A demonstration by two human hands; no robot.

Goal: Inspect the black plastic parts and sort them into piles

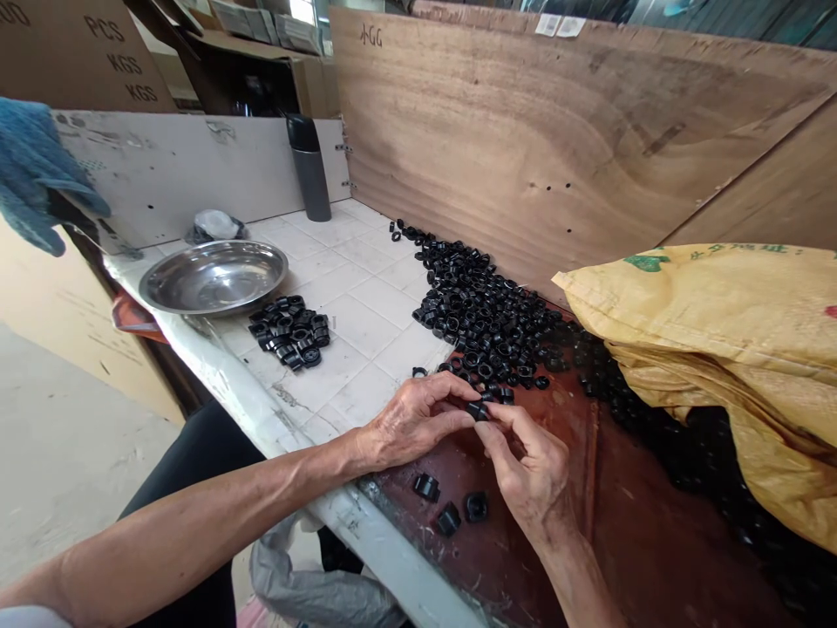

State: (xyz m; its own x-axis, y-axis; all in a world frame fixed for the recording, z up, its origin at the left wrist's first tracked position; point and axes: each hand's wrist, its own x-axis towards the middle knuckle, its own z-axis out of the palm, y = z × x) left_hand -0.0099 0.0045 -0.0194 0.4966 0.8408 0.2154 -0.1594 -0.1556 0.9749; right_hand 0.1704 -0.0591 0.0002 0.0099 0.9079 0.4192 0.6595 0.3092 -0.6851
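Between the fingertips of both hands is a small black ring-shaped part point(478, 410). My left hand point(418, 419) pinches it from the left, thumb and forefinger closed on it. From the right, my right hand point(529, 462) grips the same part with thumb and forefinger. Just beyond the fingers spreads a large pile of black rings point(484, 305). Nearer to me, several loose black parts point(448, 519) lie on the reddish-brown surface point(523, 558). A smaller heap of black parts point(291, 333) sits on the white tiled top to the left.
A shallow steel bowl point(214, 277) stands at the left edge, with a dark flask point(309, 174) behind it. A plywood board point(523, 139) walls the back. On the right, a yellow sack point(719, 323) lies over more black parts. A blue cloth point(39, 166) hangs far left.
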